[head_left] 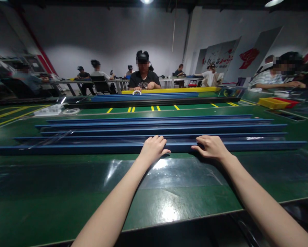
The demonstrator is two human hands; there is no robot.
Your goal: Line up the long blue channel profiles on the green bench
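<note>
A long blue channel (87, 149) lies across the green table (154, 206), nearest to me. Both hands grip its front wall, fingers curled over the top edge and thumbs on the near side. My left hand (155, 147) is left of its middle; my right hand (209, 146) is a short way to the right. Clear film shows inside the channel. Closer to me, a wide strip of clear film (184, 173) lies flat on the table under my wrists. More blue channels (154, 129) lie parallel just behind.
Farther back lie a black channel (154, 102), thinner blue strips (148, 97) and a yellow channel (205, 89). A yellow tray (269, 103) stands at the right, white pieces (49, 110) at the left. A person (145, 80) sits across the table.
</note>
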